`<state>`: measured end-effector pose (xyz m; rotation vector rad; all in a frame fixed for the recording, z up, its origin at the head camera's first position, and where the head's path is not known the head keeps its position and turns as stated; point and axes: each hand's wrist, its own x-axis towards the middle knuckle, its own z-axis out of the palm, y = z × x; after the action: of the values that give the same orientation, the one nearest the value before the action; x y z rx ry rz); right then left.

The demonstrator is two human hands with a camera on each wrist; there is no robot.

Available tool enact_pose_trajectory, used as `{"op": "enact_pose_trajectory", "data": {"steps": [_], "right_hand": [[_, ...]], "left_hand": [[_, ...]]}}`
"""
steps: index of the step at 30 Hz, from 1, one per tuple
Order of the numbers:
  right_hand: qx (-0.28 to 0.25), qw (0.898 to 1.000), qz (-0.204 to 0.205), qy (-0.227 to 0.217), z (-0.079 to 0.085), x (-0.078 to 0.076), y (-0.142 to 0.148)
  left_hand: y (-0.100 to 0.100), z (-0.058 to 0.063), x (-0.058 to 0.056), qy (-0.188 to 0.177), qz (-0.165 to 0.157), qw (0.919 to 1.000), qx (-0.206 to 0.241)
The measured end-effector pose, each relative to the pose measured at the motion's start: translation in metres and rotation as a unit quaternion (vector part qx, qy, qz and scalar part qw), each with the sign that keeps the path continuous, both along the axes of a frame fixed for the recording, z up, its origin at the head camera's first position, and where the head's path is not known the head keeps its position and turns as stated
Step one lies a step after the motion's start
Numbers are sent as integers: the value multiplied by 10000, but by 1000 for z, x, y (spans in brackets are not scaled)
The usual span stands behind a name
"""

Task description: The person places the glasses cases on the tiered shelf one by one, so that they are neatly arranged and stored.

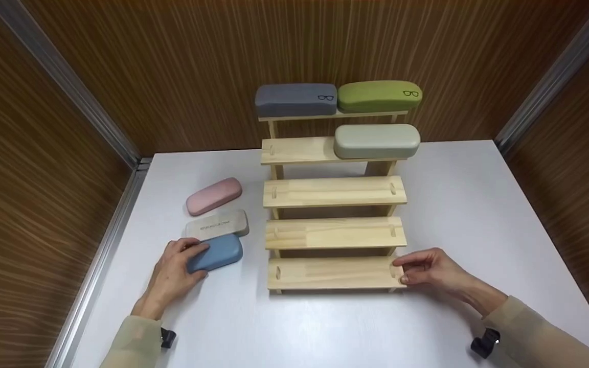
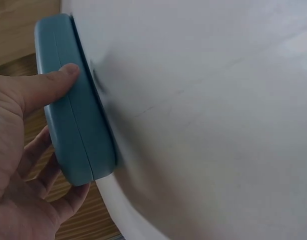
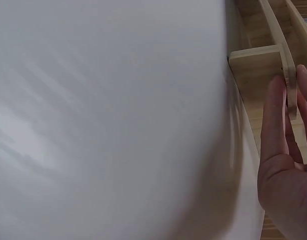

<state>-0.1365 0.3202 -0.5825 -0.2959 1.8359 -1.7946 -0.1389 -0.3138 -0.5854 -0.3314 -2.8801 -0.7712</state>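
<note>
A blue glasses case [image 1: 218, 253] lies on the white table, left of a wooden tiered rack [image 1: 335, 273]. My left hand [image 1: 174, 268] grips it, and in the left wrist view the thumb lies across the blue case [image 2: 76, 110] with fingers on its far side. My right hand [image 1: 435, 273] pinches the right end of the rack's lowest shelf. Seen from the right wrist, the fingers [image 3: 274, 120] are on both faces of that shelf board [image 3: 289, 80]. A beige glasses case [image 1: 218, 225] with printed lettering lies just behind the blue one, and a pink glasses case [image 1: 214, 196] behind that.
On the rack's top shelf stand a grey-blue case [image 1: 296, 100] and a green case [image 1: 379, 97], side by side. A pale green case [image 1: 377, 141] sits at the right of the second shelf. Wood-grain panels [image 1: 197, 76] enclose the white table [image 1: 458, 204] at back and sides.
</note>
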Motion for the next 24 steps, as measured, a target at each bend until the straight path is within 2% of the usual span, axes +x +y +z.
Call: {"op": "enact_pose_trajectory", "data": {"steps": [7, 16, 24], "right_hand": [[-55, 9999, -122, -65, 1, 4, -1], [-203, 9995, -176, -135, 1, 6, 0], [-63, 9994, -319, -114, 1, 7, -1]], "left_hand": [[-2, -3, 3, 138, -57, 9998, -132], [0, -2, 4, -207, -42, 9998, 58], [2, -2, 6, -276, 9, 9994, 225]]}}
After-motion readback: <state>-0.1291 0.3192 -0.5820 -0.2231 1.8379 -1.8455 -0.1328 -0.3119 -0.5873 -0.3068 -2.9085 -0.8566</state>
